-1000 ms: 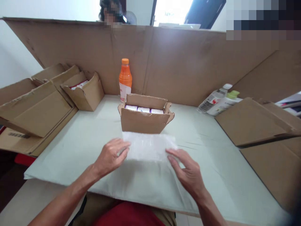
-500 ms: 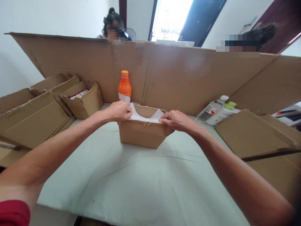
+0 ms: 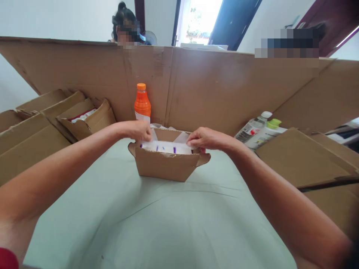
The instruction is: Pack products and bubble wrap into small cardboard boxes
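Note:
A small open cardboard box (image 3: pixel 165 166) stands on the pale green sheet in the middle of the table. Inside it lie small white packs with purple marks (image 3: pixel 165 148), partly covered by a thin white sheet (image 3: pixel 181 138). My left hand (image 3: pixel 138 130) is closed at the box's left top edge, pinching the white sheet. At the box's right top edge my right hand (image 3: pixel 203 139) is closed on the sheet's other end. Both forearms reach forward over the table.
An orange bottle (image 3: pixel 142 102) stands just behind the box. Two plastic bottles (image 3: pixel 259 129) lie at the right. Open cartons (image 3: pixel 84 119) and flat cardboard (image 3: pixel 303 158) sit at both sides. A tall cardboard wall (image 3: pixel 210 86) closes the back; other people are behind it.
Both hands lifted the white sheet from the table in front of the box and brought it over the box; it now sits lower inside, with the packs showing.

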`<state>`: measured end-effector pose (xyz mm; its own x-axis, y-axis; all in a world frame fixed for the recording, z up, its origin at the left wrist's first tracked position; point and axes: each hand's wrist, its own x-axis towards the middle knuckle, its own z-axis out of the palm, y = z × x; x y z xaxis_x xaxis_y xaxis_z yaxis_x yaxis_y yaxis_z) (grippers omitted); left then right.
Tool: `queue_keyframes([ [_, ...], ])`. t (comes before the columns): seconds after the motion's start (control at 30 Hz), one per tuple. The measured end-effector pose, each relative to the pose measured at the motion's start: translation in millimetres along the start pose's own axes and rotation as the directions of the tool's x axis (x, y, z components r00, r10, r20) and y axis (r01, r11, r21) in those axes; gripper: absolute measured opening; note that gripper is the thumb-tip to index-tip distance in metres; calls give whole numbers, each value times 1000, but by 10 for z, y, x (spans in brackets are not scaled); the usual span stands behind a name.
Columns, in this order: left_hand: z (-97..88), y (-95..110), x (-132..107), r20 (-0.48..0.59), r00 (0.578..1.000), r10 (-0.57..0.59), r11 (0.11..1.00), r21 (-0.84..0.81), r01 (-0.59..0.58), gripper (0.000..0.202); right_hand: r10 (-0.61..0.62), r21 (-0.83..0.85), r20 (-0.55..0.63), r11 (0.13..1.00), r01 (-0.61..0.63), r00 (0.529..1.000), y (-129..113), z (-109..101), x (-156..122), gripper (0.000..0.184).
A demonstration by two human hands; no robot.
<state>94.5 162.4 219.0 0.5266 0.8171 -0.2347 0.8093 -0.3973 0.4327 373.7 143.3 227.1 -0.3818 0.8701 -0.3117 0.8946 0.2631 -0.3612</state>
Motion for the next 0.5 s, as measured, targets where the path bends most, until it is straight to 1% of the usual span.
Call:
queue_keyframes([
  [0.07,76,48,-10,125,991,-44,994,100,32,10,11,-91,67,996,-5,998,-2,75,20,18],
  [0.17,142,92,-41,202,964,-174,971,200,133,16,-6,-208,133,978,33,991,-39,154,19,16],
  [0.2,140,103,-60,218,956,-196,966,208,151,19,-26,-229,140,972,58,990,-55,156,3,14],
  [0.23,128,115,-87,216,957,-194,966,212,148,22,-43,-253,129,965,75,991,-70,144,-23,14],
  [0.27,110,132,-120,189,967,-170,967,222,126,25,-51,-281,102,957,78,993,-84,120,-58,15],
  [0.3,91,154,-157,133,982,-134,964,247,98,27,-50,-311,61,948,66,997,-97,89,-96,16],
  [0.33,77,180,-195,57,994,-94,955,287,73,27,-42,-341,10,939,42,999,-109,56,-133,19],
  [0.4,74,234,-252,-88,996,-31,923,379,63,25,-36,-375,-106,927,-6,994,-130,10,-181,24],
  [0.43,90,253,-261,-134,991,-14,910,409,69,25,-55,-374,-151,927,-5,987,-139,6,-182,26],
  [0.47,116,261,-254,-154,988,1,907,416,64,25,-86,-364,-170,931,18,982,-149,15,-165,27],
  [0.5,148,256,-229,-158,987,22,917,396,43,24,-122,-349,-156,935,61,980,-157,37,-133,27],
])
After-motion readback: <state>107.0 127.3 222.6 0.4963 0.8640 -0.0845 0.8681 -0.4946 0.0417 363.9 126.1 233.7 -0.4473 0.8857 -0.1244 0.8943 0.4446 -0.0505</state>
